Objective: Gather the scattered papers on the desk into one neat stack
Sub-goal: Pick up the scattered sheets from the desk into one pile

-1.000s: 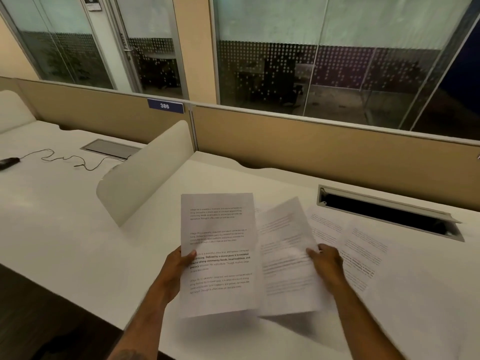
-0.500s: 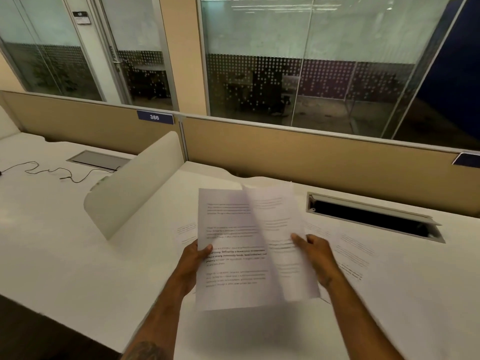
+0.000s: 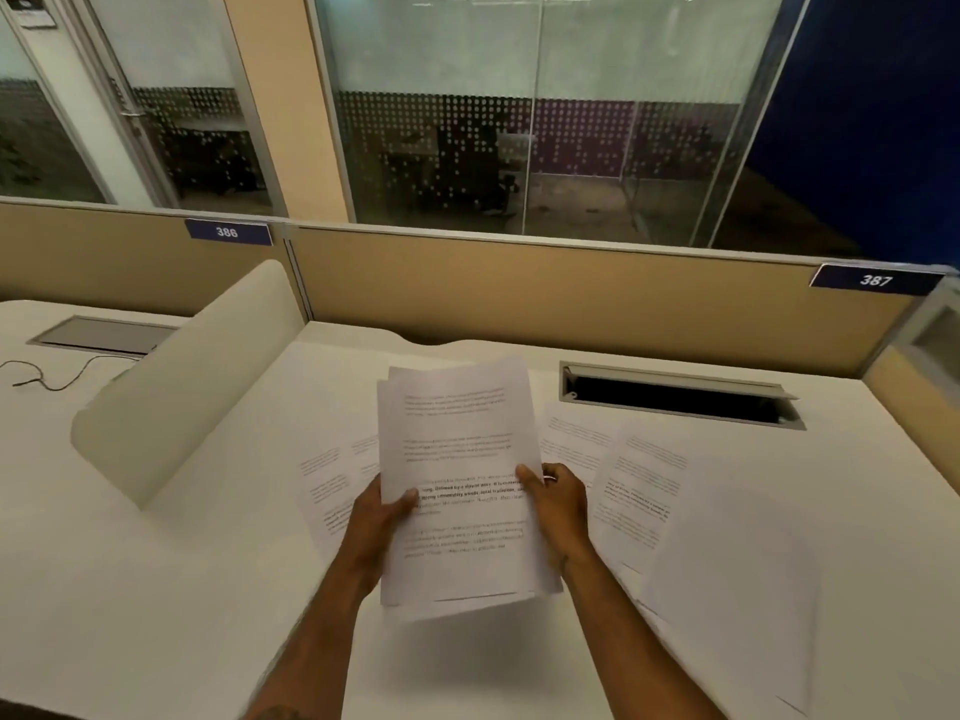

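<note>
I hold a small bundle of printed sheets (image 3: 457, 449) upright above the white desk (image 3: 156, 589). My left hand (image 3: 376, 527) grips its left edge, thumb on the front. At the right edge my right hand (image 3: 558, 504) pinches the same bundle. The sheets overlap almost squarely, with edges slightly offset at top and bottom. More printed papers lie flat on the desk: a loose sheet (image 3: 327, 485) left of the bundle and several overlapping sheets (image 3: 644, 491) to the right, one blank-looking page (image 3: 737, 589) nearest the front.
A curved white divider (image 3: 176, 397) rises at the left. An open cable slot (image 3: 675, 400) sits at the back right, before the beige partition (image 3: 519, 288) labelled 386 and 387. A thin cable (image 3: 57, 374) lies on the neighbouring desk.
The two sheets held apart, one in each hand, have come together into one overlapping bundle gripped by both hands. The view has shifted right.
</note>
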Demonstrator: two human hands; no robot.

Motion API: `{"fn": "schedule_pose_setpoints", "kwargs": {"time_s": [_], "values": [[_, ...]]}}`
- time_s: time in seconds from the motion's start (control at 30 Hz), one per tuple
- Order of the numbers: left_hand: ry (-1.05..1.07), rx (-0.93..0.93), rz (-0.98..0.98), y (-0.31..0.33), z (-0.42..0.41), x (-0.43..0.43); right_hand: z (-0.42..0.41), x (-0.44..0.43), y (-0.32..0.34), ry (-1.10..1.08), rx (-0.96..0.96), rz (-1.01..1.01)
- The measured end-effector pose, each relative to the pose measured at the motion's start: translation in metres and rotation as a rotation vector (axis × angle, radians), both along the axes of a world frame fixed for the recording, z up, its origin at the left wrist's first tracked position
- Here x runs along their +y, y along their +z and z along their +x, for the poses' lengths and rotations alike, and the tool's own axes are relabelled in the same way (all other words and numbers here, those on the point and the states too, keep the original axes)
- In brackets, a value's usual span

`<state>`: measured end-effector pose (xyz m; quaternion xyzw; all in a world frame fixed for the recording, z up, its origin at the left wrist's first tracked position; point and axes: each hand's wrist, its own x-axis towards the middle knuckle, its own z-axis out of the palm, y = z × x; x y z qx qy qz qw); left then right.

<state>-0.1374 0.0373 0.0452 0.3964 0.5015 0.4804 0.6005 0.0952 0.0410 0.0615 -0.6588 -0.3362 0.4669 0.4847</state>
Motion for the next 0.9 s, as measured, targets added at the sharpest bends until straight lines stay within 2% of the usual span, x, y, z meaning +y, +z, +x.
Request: {"fn": "schedule_pose_setpoints", "kwargs": {"time_s": [0.07,0.13,0.2,0.27,0.37,0.47,0.57,0.67,0.73,0.8,0.9], "values": [[-0.005,0.017,0.012,-0.007,0.003,0.003,0.014,-0.005,-0.002,-0.061,-0.022,-0.019],[-0.006,0.023,0.021,-0.008,0.007,0.006,0.045,-0.02,-0.014,-0.206,-0.19,-0.085],[-0.005,0.023,0.026,-0.009,0.008,0.009,0.088,-0.049,-0.037,-0.352,-0.514,-0.284],[-0.009,0.023,0.028,-0.01,0.01,0.014,0.13,-0.084,-0.059,-0.463,-0.671,-0.555],[-0.028,0.023,0.041,-0.005,0.017,0.018,0.167,-0.12,-0.08,-0.546,-0.622,-0.802],[-0.027,0.015,0.039,-0.004,0.023,0.021,0.183,-0.13,-0.087,-0.588,-0.532,-0.862],[-0.035,-0.008,0.036,-0.005,0.027,0.024,0.198,-0.126,-0.084,-0.721,-0.299,-0.873],[-0.044,-0.013,0.041,-0.004,0.031,0.025,0.215,-0.124,-0.082,-0.863,-0.049,-0.731],[-0.039,-0.011,0.028,-0.004,0.032,0.026,0.216,-0.12,-0.069,-0.974,-0.017,-0.512],[-0.032,-0.013,0.01,-0.004,0.031,0.028,0.213,-0.109,-0.041,-1.036,-0.208,-0.224],[-0.028,-0.019,0.0,-0.001,0.03,0.03,0.207,-0.082,0.007,-0.981,-0.606,0.114]]}}
